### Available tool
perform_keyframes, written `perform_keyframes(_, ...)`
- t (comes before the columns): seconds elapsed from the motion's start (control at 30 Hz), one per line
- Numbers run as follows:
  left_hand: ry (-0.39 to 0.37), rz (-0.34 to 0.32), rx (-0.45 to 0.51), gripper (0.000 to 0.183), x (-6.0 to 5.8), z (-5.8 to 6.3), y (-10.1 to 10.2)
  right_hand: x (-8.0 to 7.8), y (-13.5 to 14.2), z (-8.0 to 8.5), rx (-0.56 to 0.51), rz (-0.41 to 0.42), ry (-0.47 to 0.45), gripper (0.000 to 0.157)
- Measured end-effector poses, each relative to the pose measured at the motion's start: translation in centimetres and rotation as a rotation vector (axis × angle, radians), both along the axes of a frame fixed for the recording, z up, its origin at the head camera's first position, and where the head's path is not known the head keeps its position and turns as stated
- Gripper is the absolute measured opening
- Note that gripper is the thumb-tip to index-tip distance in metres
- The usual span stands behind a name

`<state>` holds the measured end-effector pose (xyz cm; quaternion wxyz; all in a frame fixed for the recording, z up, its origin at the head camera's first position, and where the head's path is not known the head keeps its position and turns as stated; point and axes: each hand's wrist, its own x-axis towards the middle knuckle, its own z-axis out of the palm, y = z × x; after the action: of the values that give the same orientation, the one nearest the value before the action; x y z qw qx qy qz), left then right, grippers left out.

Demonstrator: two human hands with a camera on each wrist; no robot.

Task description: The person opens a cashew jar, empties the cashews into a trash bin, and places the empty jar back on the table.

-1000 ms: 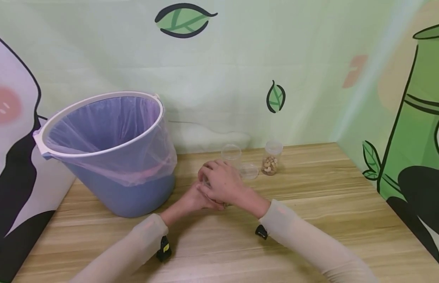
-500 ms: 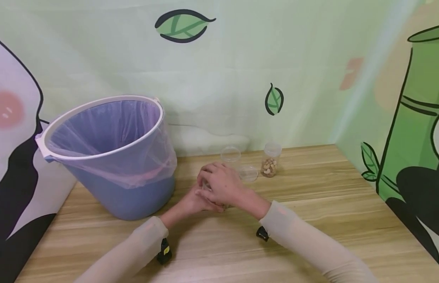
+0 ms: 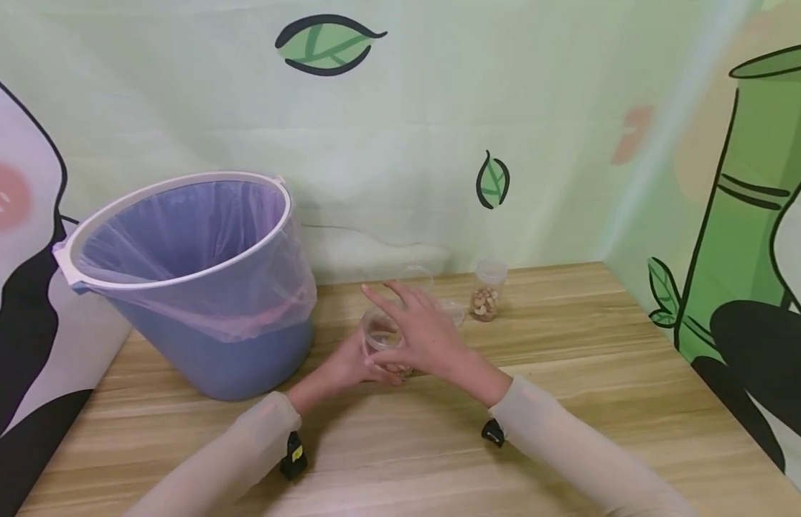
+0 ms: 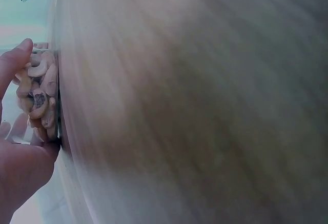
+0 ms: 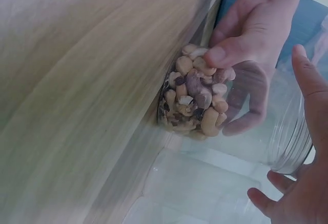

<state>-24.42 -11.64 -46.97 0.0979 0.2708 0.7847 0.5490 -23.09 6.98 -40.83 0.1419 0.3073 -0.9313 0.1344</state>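
In the head view my left hand (image 3: 345,361) grips a clear plastic jar (image 3: 382,333) standing upright near the table's middle. Nuts (image 5: 192,98), cashews and peanuts among them, fill its lower part, as the right wrist view shows. The left thumb presses the jar's side low down, with the other fingers wrapped round behind. My right hand (image 3: 433,336) hovers about the jar's top, its fingers spread and fairly straight. Its thumb lies right at the ribbed rim in the head view. I cannot tell whether a lid sits on this jar.
A blue bin (image 3: 258,359) with a thin pink liner stands at the left. Behind my right hand are a clear container (image 3: 416,275) and a low, round clear piece (image 3: 455,312). Another jar with nuts (image 3: 486,294) stands farther right, near the patterned backdrop (image 3: 387,158).
My right hand was curled over the jar's top; its fingers have now spread and lifted, uncovering the rim. My left hand keeps its grip on the jar.
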Motion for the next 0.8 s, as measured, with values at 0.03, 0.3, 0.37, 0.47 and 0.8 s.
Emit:
perform_keyframes(0.03,-0.005,0.012,-0.003,0.095,0.0,0.0,-0.1,0.0,0.0,0.0,-0.011,0.009,-0.006,0.113)
perform_keyframes(0.3,-0.031,0.015,0.027,0.094,0.0,0.1,-0.1,-0.3,0.1,0.5,-0.155,0.089,-0.130,0.121)
perform_keyframes(0.37,-0.030,0.012,0.046,0.094,-0.1,0.2,-0.1,-0.5,0.2,0.7,-0.185,0.112,-0.152,0.121)
perform_keyframes(0.47,0.004,0.026,0.029,0.095,-0.2,0.3,-0.1,-0.8,0.4,1.0,-0.198,0.147,-0.177,0.119)
perform_keyframes(0.8,0.007,0.016,-0.010,0.111,-0.3,0.1,-0.3,-0.1,0.3,1.3,-0.126,0.260,-0.056,0.089)
